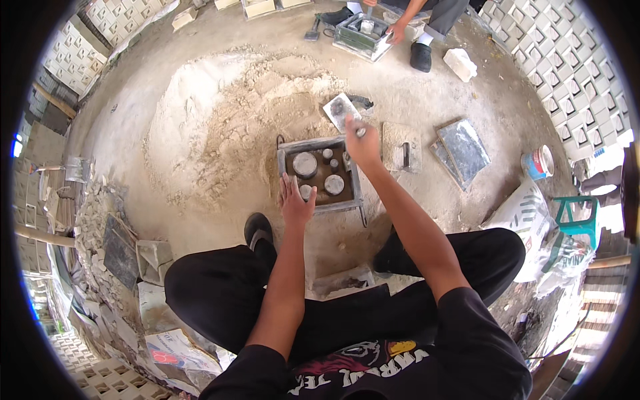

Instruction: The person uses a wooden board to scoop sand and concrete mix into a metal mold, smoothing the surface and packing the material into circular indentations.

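Observation:
A square grey mould frame with wire loops at two corners lies on the floor in front of me. Brown sand fills its inside, along with round pale discs of different sizes, the largest being a big disc at the far left. My left hand rests with fingers spread on the frame's near left corner, beside a small disc. Over the frame's far right corner, my right hand is closed round the handle of a flat-bladed trowel. The trowel's pale rectangular blade points away from me.
Loose pale sand heaps beyond the frame. To the right lie a square board with a handle, dark flat plates and a paint bucket. A co-worker's hand is at another mould at the back.

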### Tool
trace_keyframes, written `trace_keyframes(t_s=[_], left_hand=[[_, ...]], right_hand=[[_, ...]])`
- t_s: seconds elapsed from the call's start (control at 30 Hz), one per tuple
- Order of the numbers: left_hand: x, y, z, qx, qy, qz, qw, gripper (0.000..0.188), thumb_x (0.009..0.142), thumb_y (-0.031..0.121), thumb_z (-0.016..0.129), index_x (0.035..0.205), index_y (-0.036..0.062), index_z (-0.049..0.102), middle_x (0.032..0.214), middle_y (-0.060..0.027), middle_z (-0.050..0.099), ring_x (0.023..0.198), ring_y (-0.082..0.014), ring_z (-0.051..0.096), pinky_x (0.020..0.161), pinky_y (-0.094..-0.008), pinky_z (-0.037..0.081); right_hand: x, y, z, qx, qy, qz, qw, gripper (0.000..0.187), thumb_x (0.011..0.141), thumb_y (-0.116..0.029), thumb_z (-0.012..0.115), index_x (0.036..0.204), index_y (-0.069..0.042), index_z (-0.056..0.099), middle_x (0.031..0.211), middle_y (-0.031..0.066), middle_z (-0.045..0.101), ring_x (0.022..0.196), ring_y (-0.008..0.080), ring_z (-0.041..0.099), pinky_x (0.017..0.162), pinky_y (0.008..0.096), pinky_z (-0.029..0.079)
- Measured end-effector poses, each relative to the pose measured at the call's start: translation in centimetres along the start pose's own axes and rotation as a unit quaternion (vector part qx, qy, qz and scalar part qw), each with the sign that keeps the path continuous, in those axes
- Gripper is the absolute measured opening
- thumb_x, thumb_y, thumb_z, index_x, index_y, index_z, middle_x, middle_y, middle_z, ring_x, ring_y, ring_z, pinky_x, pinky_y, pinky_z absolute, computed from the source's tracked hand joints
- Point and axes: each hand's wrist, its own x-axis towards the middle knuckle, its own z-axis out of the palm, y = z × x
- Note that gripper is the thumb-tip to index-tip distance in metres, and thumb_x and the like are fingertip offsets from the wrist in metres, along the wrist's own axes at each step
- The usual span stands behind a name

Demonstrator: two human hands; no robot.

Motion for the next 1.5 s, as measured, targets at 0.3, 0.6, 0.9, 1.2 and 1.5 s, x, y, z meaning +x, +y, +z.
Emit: trace_keyframes(t_s=[0.3,0.6,0.9,1.2,1.5], left_hand=[[0.1,-0.7,-0.1,-0.014,-0.009,-0.004,1.0,0.078,0.087,0.057,0.053,0.143,0.0047,0.038,0.157,-0.0147,0.018,0.146,-0.0301,0.015,0.114,-0.0512,0.019],[0.3,-1.0,-0.6,-0.017,-0.026,-0.019,0.999,0.078,0.086,0.058,0.053,0.143,0.0062,0.038,0.158,-0.0144,0.017,0.146,-0.0291,0.013,0.114,-0.0517,0.019],[0.4,-1.2,0.0,-0.052,-0.003,0.006,0.999,0.078,0.086,0.057,0.055,0.142,0.0048,0.04,0.157,-0.0155,0.018,0.146,-0.0299,0.013,0.114,-0.0508,0.019],[0.1,-0.5,-0.3,-0.054,-0.025,-0.01,0.998,0.078,0.085,0.058,0.056,0.141,0.0052,0.041,0.157,-0.0141,0.018,0.146,-0.0295,0.012,0.113,-0.0534,0.017],[0.4,-0.2,0.2,-0.03,-0.018,-0.004,0.999,0.079,0.085,0.056,0.057,0.141,0.0041,0.041,0.157,-0.0147,0.018,0.146,-0.0302,0.012,0.113,-0.0539,0.017]], right_hand=[[1.2,-0.8,0.1,-0.029,0.023,0.095,0.995,0.04,0.095,-0.032,0.056,0.083,0.005,0.068,0.072,0.0248,0.066,0.072,0.0384,0.067,0.067,0.0417,0.048],[0.9,-3.8,0.4,-0.019,0.008,0.104,0.994,0.039,0.095,-0.032,0.057,0.083,0.004,0.068,0.073,0.0266,0.064,0.075,0.0353,0.068,0.069,0.0406,0.049],[1.2,-1.5,0.3,-0.012,0.062,0.034,0.997,0.04,0.095,-0.032,0.057,0.082,0.004,0.068,0.073,0.0229,0.066,0.071,0.0338,0.066,0.069,0.0401,0.048],[0.3,-1.5,0.7,-0.006,0.036,0.04,0.999,0.038,0.094,-0.03,0.058,0.075,0.003,0.065,0.069,0.0254,0.062,0.066,0.0396,0.061,0.063,0.0423,0.046],[-2.3,-1.3,-0.4,0.046,0.056,-0.018,0.997,0.046,0.099,-0.028,0.054,0.066,0.004,0.055,0.057,0.0011,0.048,0.059,0.0089,0.039,0.054,0.0302,0.035]])
